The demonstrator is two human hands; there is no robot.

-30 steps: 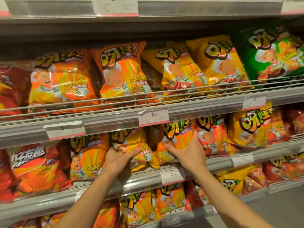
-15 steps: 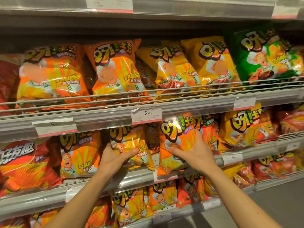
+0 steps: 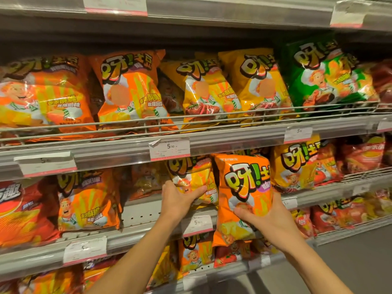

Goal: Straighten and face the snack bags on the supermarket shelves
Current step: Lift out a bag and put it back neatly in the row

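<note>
My right hand [image 3: 269, 221] grips an orange snack bag [image 3: 244, 187] by its lower right side and holds it upright, out in front of the middle shelf's edge [image 3: 314, 197]. Left of it, my left hand [image 3: 178, 200] holds a yellow-orange bag [image 3: 195, 177] that still stands on the middle shelf, thumb across the bag's front. A bare patch of perforated shelf floor [image 3: 140, 213] shows to the left of that hand. Another orange bag [image 3: 87, 200] stands further left, facing forward.
The upper shelf holds orange bags [image 3: 131, 90], yellow bags [image 3: 254, 81] and a green bag [image 3: 324, 73] behind a wire rail [image 3: 191, 120]. Red bags [image 3: 19, 213] fill the far left, yellow bags [image 3: 297, 164] and red bags the right. Price tags [image 3: 169, 148] line the edges. More bags stand below.
My right hand has pulled the orange bag off the middle shelf, forward and down. My left hand shifted right onto the yellow-orange bag, leaving a gap at its left.
</note>
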